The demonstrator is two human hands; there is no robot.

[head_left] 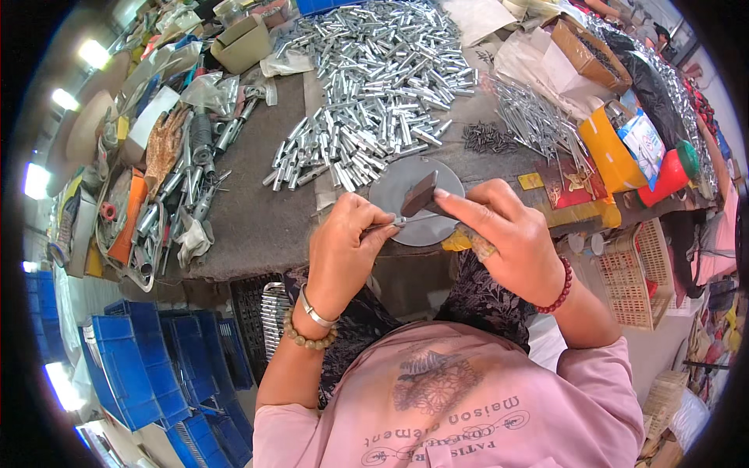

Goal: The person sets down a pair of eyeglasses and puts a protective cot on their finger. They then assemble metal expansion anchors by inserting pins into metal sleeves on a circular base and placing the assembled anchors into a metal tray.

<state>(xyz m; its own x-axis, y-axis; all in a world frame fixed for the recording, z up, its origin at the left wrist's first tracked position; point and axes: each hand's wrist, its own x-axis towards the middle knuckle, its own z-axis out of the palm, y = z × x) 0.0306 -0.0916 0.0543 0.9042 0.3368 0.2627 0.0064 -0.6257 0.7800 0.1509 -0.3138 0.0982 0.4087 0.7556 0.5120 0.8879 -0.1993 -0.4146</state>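
My right hand (503, 234) is closed around a small hammer; its dark, blocky head (420, 195) tilts above a round grey metal plate (388, 181) at the table's near edge. Tape-like yellowish wrapping shows under the fingers. Between thumb and fingertips, my left hand (347, 242) pinches a small silvery metal part (399, 221) over the plate. The fingers cover much of that part, and a thin pin seems to stick out of it toward the right. Just beyond the plate lies a large heap of silvery metal tubes (382, 86).
Right of the heap are small black pieces (489, 138), thin metal rods (534, 117), a yellow packet (608, 148) and a cardboard box (591, 56). Tools and an orange-handled item (129, 214) crowd the left. Blue bins (136, 366) stand below left, a plastic basket (636, 273) below right.
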